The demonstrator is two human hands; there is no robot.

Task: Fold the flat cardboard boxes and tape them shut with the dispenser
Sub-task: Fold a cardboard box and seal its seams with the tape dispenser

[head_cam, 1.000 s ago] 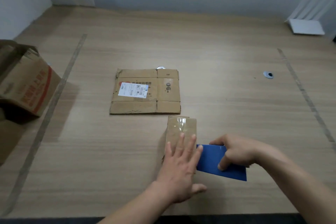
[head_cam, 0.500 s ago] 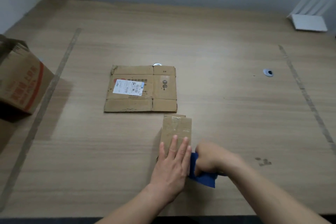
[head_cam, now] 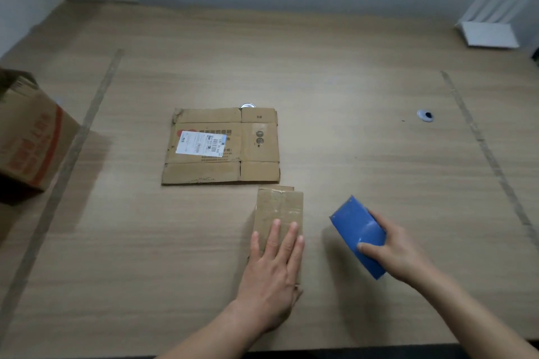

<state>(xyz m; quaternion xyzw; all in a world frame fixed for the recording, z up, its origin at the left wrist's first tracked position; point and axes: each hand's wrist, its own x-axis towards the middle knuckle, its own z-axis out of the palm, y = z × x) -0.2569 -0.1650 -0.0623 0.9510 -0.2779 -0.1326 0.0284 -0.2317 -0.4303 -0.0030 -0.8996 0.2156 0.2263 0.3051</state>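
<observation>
Cardboard lies in two pieces on the wooden surface (head_cam: 350,73). The small folded box (head_cam: 279,214) is near the front edge, a little right of the middle, and clear tape shines over the seam on its top. The left hand (head_cam: 272,274) rests flat on the near part of this box, with straight fingers (head_cam: 275,237) spread over the cardboard and pressing it down; its grip is open, nothing is curled around the box.

The right hand (head_cam: 392,248) is to the right of the box and apart from it. It holds the blue tape dispenser (head_cam: 358,234), with the thumb over the near face and the other fingers behind it, so the grip is closed around the dispenser. The dispenser is tilted, its far end pointing up and to the left, and a shadow lies on the surface beside it. I cannot tell if it touches the surface.

Just beyond the small box lies the flat cardboard box (head_cam: 221,146), unfolded, with a white shipping label (head_cam: 201,146) on its left part. Its near edge is just beside the far edge of the small box. A small round metal thing (head_cam: 247,105) shows at its far edge.

At the far left stands a bigger open carton (head_cam: 26,137) with red print. A small round object (head_cam: 425,115) lies well to the right, and a white router (head_cam: 490,29) stands at the far right corner.
</observation>
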